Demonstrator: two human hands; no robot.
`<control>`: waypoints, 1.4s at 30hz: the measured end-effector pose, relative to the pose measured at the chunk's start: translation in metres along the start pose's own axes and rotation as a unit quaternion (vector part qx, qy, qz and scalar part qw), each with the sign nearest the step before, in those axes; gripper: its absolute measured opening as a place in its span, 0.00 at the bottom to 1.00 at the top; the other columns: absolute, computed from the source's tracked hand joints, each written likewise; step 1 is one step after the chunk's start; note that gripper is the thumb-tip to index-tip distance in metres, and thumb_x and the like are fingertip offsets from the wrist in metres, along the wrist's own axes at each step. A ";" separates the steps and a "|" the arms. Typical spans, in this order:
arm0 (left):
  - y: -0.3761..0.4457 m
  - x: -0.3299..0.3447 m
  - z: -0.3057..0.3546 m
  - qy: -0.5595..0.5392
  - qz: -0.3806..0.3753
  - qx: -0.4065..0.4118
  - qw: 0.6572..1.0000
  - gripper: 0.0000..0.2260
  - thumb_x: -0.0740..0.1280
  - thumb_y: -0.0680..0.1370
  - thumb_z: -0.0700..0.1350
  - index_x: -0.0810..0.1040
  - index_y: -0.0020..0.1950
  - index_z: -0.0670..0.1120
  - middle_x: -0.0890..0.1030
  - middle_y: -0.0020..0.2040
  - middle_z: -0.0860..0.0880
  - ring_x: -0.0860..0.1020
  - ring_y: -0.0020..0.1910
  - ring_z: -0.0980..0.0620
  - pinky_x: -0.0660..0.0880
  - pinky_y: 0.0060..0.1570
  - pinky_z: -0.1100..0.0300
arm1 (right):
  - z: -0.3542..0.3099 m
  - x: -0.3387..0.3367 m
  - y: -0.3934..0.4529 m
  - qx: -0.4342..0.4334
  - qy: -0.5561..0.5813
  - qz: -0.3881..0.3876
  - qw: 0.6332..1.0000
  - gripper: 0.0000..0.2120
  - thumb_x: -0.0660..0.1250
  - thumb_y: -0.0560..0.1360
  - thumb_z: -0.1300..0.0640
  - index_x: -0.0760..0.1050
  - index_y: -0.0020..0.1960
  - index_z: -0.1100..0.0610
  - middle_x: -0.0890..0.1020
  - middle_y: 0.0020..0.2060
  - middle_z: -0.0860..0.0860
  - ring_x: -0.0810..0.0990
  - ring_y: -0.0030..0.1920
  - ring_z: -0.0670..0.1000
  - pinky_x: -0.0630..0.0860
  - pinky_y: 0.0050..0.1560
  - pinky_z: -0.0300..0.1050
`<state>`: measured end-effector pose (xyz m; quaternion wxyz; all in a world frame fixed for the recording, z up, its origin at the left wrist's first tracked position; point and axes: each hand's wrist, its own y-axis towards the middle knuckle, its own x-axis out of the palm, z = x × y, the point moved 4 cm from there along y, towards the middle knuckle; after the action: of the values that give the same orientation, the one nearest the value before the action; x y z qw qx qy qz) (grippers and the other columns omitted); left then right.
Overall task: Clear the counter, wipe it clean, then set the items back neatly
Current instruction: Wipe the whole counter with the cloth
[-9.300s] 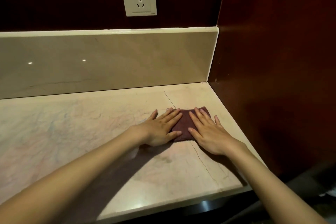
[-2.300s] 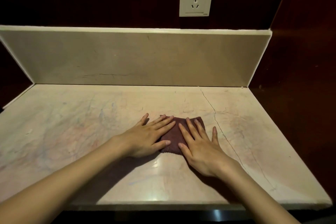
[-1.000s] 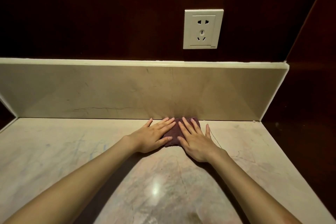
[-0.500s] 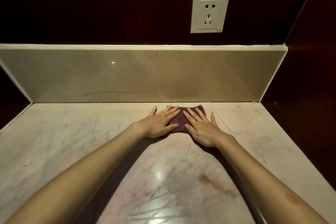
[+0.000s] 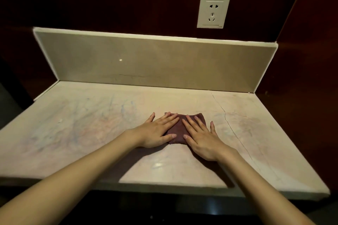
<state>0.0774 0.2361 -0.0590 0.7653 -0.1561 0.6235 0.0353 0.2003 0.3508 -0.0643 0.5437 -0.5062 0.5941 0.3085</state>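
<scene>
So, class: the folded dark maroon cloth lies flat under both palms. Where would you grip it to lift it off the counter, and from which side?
Pinch the folded dark maroon cloth at its near edge, coming from the front. That edge shows bare between the left hand and right hand, and a flat-lying cloth offers only its edges.

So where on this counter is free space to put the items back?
Bare counter lies left of the left hand, and right of the right hand past the crack. Only the middle is occupied: both hands press the cloth.
</scene>
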 end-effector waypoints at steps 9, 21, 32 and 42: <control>-0.067 0.022 0.039 -0.012 0.000 -0.009 1.000 0.29 0.49 0.82 0.59 0.41 0.78 0.54 0.40 0.78 0.57 0.37 0.75 0.61 0.35 0.74 0.49 | -0.030 0.018 -0.071 -0.017 -0.007 -0.009 1.000 0.28 0.43 0.82 0.43 0.37 0.78 0.47 0.37 0.77 0.43 0.34 0.76 0.48 0.31 0.72 0.58; -0.104 0.031 0.060 -0.010 -0.011 -0.024 1.000 0.29 0.50 0.82 0.60 0.39 0.78 0.55 0.39 0.78 0.57 0.36 0.75 0.60 0.34 0.73 0.49 | -0.048 0.028 -0.107 -0.029 -0.022 0.001 0.999 0.28 0.43 0.82 0.43 0.36 0.78 0.48 0.37 0.77 0.44 0.34 0.76 0.48 0.30 0.71 0.58; -0.082 0.020 0.034 0.006 -0.028 -0.027 0.999 0.28 0.49 0.82 0.58 0.40 0.78 0.55 0.39 0.78 0.57 0.37 0.75 0.60 0.35 0.74 0.46 | -0.048 0.020 -0.073 -0.017 -0.022 -0.021 0.999 0.28 0.42 0.82 0.43 0.36 0.78 0.48 0.36 0.77 0.44 0.34 0.76 0.48 0.30 0.71 0.61; -0.040 -0.001 -0.017 0.022 -0.029 -0.013 0.999 0.28 0.49 0.83 0.57 0.40 0.78 0.53 0.40 0.78 0.55 0.38 0.76 0.58 0.35 0.74 0.47 | -0.044 0.006 -0.003 -0.003 -0.013 -0.025 1.000 0.28 0.42 0.82 0.43 0.35 0.78 0.48 0.35 0.77 0.44 0.34 0.76 0.48 0.30 0.71 0.61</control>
<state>0.0716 0.1932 -0.0529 0.7498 -0.1848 0.6351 0.0179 0.1895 0.3083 -0.0595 0.5570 -0.5187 0.5734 0.3031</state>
